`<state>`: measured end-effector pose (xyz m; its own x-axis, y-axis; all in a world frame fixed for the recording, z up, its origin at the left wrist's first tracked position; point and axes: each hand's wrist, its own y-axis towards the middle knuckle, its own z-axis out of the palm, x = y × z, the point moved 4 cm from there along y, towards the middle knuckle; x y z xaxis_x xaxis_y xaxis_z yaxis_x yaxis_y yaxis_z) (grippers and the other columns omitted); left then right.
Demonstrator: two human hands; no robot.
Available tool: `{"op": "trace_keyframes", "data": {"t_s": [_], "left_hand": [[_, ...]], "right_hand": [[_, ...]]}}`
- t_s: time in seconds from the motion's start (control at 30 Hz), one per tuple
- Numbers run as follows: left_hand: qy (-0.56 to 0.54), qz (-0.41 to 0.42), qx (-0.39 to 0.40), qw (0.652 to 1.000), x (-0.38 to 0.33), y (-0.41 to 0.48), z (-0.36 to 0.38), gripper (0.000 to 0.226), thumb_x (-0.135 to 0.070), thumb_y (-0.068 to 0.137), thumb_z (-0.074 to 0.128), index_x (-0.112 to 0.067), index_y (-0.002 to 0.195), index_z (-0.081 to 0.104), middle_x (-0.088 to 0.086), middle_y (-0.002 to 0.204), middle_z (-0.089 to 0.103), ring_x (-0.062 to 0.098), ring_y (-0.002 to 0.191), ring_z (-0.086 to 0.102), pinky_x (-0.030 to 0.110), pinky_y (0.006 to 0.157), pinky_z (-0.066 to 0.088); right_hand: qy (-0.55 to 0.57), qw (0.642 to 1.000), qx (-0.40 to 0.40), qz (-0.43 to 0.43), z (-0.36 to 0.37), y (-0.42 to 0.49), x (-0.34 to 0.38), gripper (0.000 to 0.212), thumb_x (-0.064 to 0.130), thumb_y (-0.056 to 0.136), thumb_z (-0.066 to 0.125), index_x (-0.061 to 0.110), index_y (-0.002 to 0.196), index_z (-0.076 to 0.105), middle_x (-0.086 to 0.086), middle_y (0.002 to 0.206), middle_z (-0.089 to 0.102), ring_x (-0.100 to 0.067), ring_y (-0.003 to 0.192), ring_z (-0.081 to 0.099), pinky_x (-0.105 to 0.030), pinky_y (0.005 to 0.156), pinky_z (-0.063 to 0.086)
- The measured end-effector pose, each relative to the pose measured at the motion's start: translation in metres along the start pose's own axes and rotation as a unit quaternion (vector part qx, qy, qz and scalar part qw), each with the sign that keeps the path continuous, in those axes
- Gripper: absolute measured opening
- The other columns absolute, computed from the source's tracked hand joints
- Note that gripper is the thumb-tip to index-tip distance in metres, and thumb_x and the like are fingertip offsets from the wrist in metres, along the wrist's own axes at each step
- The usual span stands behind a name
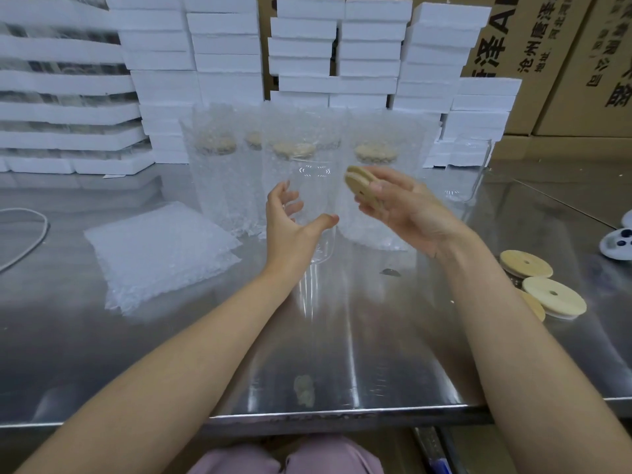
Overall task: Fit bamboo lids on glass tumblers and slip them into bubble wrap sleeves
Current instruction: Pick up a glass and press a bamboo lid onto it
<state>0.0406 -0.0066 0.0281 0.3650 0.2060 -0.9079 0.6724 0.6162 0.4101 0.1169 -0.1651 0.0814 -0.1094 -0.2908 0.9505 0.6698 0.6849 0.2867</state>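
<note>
bright even overhead light, streaky glare on the steel table (342,354), wide-angle bend at the edges

steel table (342,354), stacked foam boxes (225,46), cardboard cartons (547,46)

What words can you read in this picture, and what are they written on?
"泽A": big, sideways, cut off, on the left cardboard box.
"沧州唐泽": smaller, same box; the rest is cut off.
"地址": small, same box.
"公司": on the right cardboard box; its other characters are cut off or blurred.
</note>
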Motion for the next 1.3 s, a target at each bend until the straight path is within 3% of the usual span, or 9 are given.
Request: {"op": "trace_keyframes", "data": {"t_s": [0.07,0.23,0.37,0.47,0.77,0.87,0.97,1.17,1.3], "left_hand": [[0.004,-0.001,-0.005,1.0,0.002,0.0,0.0,0.087,-0.016,0.068,0.084,-0.025,0.139,0.034,-0.005,0.128,0.047,0.008,0.116,0.051,0.011,0.08,0.035],[0.015,-0.004,0.003,1.0,0.004,-0.002,0.002,0.089,-0.019,0.068,0.084,-0.028,0.14,0.032,-0.007,0.13,0.044,0.004,0.117,0.048,0.011,0.078,0.035],[0.02,-0.004,0.005,1.0,0.003,-0.001,0.002,0.088,-0.016,0.068,0.084,-0.028,0.139,0.033,-0.006,0.13,0.043,0.005,0.117,0.048,0.01,0.079,0.035],[0.023,-0.001,0.011,1.0,0.002,-0.001,0.002,0.088,-0.015,0.067,0.085,-0.028,0.138,0.034,-0.005,0.13,0.044,0.006,0.116,0.048,0.01,0.078,0.035],[0.088,0.066,0.083,0.99,-0.004,-0.006,0.004,0.089,-0.015,0.067,0.086,-0.025,0.138,0.033,-0.006,0.135,0.045,0.005,0.12,0.049,-0.001,0.088,0.033],[0.076,0.066,0.118,0.988,-0.006,-0.011,0.009,0.091,-0.02,0.064,0.082,-0.021,0.14,0.033,-0.006,0.135,0.045,0.003,0.121,0.049,0.007,0.096,0.035],[0.063,0.057,0.155,0.984,-0.008,-0.015,0.011,0.092,-0.024,0.066,0.08,-0.021,0.143,0.031,-0.008,0.134,0.046,0.001,0.122,0.048,0.02,0.103,0.036],[0.076,0.048,0.211,0.973,-0.008,-0.016,0.012,0.093,-0.029,0.071,0.077,-0.02,0.146,0.024,-0.006,0.135,0.042,0.005,0.125,0.048,0.026,0.106,0.039],[0.075,0.027,0.249,0.965,-0.006,-0.013,0.013,0.089,-0.02,0.079,0.076,-0.018,0.147,0.019,0.001,0.139,0.04,0.011,0.128,0.045,0.034,0.111,0.038]], "right_hand": [[-0.115,0.986,-0.041,-0.117,0.001,-0.002,0.008,0.051,0.025,0.064,0.083,0.032,0.111,0.067,0.006,0.116,0.065,-0.009,0.105,0.063,-0.023,0.087,0.05],[-0.377,0.871,-0.112,-0.295,0.011,-0.012,0.014,0.085,0.014,0.065,0.089,0.026,0.138,0.047,0.001,0.132,0.05,-0.012,0.125,0.049,-0.032,0.105,0.042],[-0.421,0.827,-0.123,-0.352,0.022,-0.016,0.012,0.097,0.005,0.068,0.085,0.02,0.145,0.029,-0.01,0.13,0.047,-0.02,0.125,0.047,-0.036,0.108,0.04],[-0.432,0.808,-0.134,-0.377,0.024,-0.016,0.012,0.095,0.003,0.069,0.085,0.016,0.144,0.027,-0.01,0.129,0.046,-0.025,0.123,0.047,-0.036,0.107,0.04],[-0.388,0.81,-0.176,-0.402,0.024,-0.017,0.016,0.038,0.014,0.078,0.08,0.002,0.107,0.059,-0.01,0.13,0.048,-0.023,0.125,0.049,-0.043,0.1,0.047],[-0.366,0.837,-0.169,-0.371,0.025,-0.016,0.015,0.028,0.015,0.084,0.074,0.008,0.109,0.062,-0.01,0.13,0.051,-0.024,0.125,0.051,-0.045,0.103,0.045],[-0.374,0.85,-0.149,-0.34,0.03,-0.015,0.012,0.025,0.017,0.091,0.067,0.01,0.115,0.063,-0.005,0.129,0.053,-0.018,0.124,0.052,-0.043,0.105,0.043],[-0.393,0.86,-0.118,-0.303,0.038,-0.013,0.004,0.028,0.017,0.099,0.054,0.011,0.125,0.056,-0.006,0.134,0.046,-0.012,0.127,0.045,-0.036,0.108,0.04],[-0.399,0.865,-0.096,-0.287,0.043,-0.011,-0.004,0.045,0.018,0.089,0.068,0.013,0.128,0.049,-0.003,0.137,0.035,-0.008,0.13,0.04,-0.025,0.105,0.04]]}}
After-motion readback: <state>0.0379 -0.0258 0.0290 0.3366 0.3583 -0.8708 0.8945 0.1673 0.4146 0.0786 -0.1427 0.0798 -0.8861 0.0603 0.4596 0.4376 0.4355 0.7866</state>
